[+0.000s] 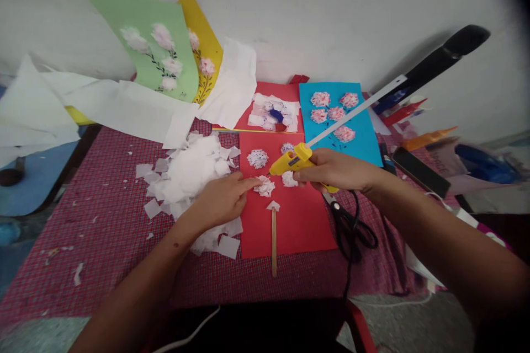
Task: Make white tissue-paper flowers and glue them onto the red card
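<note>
My right hand [337, 168] is closed around a yellow hot glue gun [292, 161], with a long white glue stick [356, 113] rising out of its back. Its nozzle points at a white tissue-paper flower [265, 186] on the red card [290, 231]. My left hand [226, 196] stretches its index finger to that flower's left edge, other fingers curled, holding nothing. Beside my right fingertips lies another white flower [289, 179]. Two purple-speckled flowers, one [258, 158] in plain view and one partly behind the gun, sit higher up. A wooden stick [274, 242] with a paper scrap on its tip lies below.
Paper squares [192, 171] are heaped left of the card. Black scissors [351, 229] and a cord lie at right. A blue card [368, 138] with pink flowers, a paint-stained tissue [273, 113] and a phone [420, 172] are farther back. Green and yellow flower cards [157, 11] lean against the wall.
</note>
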A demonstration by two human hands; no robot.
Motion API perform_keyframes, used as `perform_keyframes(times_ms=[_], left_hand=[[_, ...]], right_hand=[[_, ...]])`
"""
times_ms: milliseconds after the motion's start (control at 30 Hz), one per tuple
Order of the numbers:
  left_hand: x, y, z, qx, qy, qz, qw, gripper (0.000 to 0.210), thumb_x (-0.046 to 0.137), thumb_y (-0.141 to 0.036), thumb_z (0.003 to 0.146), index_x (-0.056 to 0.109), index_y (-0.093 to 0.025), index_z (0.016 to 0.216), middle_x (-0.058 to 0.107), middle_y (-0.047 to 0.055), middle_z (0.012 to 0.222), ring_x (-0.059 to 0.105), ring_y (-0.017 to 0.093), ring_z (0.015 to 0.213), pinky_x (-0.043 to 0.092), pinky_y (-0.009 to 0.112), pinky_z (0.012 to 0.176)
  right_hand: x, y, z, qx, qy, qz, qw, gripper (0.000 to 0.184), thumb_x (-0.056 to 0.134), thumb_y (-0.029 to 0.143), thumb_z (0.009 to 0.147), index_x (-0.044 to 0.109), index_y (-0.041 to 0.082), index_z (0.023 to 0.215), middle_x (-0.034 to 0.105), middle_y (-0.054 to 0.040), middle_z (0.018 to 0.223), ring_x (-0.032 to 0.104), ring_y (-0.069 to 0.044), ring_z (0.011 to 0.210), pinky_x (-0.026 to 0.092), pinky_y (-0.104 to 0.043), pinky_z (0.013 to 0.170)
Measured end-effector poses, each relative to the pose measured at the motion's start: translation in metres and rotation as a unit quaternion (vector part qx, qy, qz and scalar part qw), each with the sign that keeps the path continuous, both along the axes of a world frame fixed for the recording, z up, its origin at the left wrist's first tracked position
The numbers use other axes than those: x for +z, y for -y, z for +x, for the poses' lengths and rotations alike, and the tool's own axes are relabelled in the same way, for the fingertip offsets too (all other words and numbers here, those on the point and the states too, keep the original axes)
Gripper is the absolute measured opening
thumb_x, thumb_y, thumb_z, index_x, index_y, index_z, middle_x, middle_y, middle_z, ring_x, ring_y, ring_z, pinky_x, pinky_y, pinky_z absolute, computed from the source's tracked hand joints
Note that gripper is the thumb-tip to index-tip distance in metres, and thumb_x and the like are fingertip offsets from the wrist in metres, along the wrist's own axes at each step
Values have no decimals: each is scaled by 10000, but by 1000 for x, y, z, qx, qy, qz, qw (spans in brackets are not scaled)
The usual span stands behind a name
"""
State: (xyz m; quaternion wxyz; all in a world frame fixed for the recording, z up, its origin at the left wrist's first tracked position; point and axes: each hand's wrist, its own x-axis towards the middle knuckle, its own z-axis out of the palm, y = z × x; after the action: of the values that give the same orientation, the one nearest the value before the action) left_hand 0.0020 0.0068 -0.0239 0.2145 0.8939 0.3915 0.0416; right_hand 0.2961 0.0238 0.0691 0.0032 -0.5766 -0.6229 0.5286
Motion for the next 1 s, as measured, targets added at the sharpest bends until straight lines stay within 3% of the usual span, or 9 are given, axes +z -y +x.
perform_keyframes(times_ms=[167,433,767,1000], left_hand=[[-1,0,0,1,3,6,1000,488,416,-225,1043,620,-284,1482,670,77,1073,662,206,907,510,320,772],[-3,0,0,4,9,2,1000,485,413,-224,1047,618,-290,1482,678,81,1103,664,211,934,511,324,778],[-3,0,0,1,10,7,1000,488,420,-223,1040,619,-283,1481,682,81,1071,664,213,904,515,330,765],[-3,0,0,0,10,15,1000,479,428,-223,1038,622,-282,1472,680,77,1066,665,206,906,520,319,769]], right_hand=[[-6,0,-1,13,-2,-13,1000,358,694,531,863,716,180,798,593,5,537,500,-125,473,354,-264,498],[0,1,2,-4,9,18,1000,363,692,524,855,675,196,700,585,-15,511,515,-146,479,368,-289,505],[-13,-1,-7,8,7,-6,1000,357,687,527,856,675,189,743,603,-13,554,514,-136,485,368,-281,507],[-10,-3,-5,13,5,-7,1000,352,701,524,844,659,191,738,603,-5,555,517,-135,492,370,-276,520]])
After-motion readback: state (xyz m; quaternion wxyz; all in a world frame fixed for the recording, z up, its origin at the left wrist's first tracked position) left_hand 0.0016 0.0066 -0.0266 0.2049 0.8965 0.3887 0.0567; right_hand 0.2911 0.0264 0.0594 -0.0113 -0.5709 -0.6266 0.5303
